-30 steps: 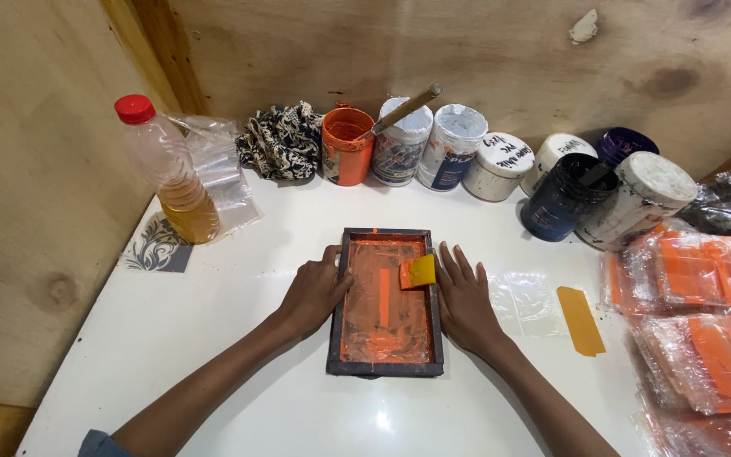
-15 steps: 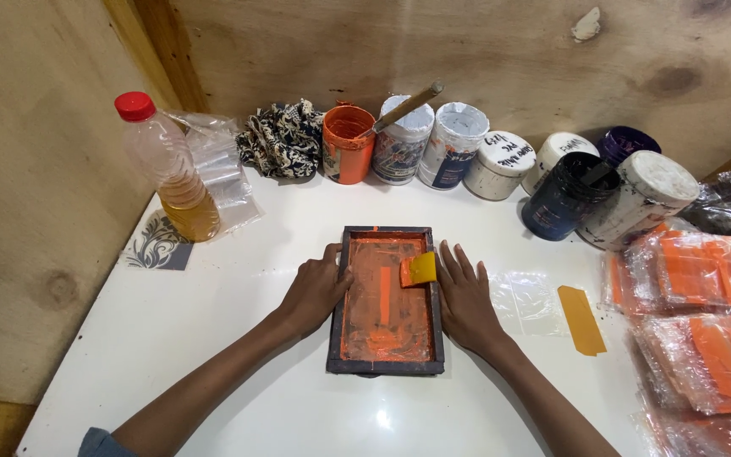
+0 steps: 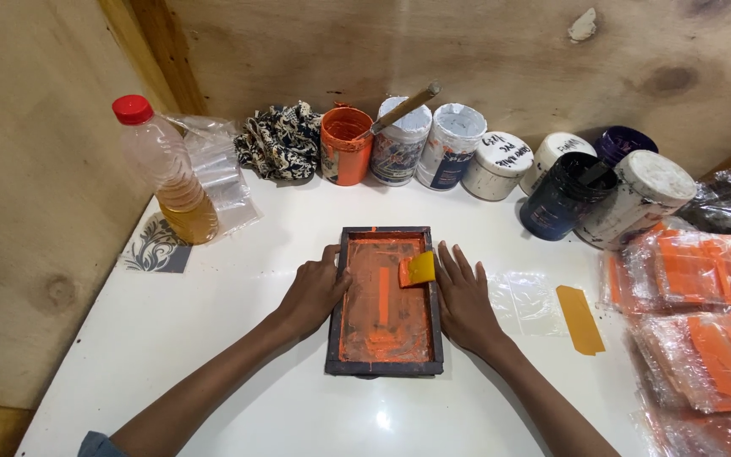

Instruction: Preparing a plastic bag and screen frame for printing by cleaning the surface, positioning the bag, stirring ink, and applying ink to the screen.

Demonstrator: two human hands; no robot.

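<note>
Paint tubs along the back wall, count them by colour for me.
Orange tub: 1
White tubs: 5
Dark tubs: 2
Total: 8

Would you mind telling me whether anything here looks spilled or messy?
Orange ink is smeared across the framed screen between the left hand and right hand. The orange pot is also ink-streaked outside.
</note>
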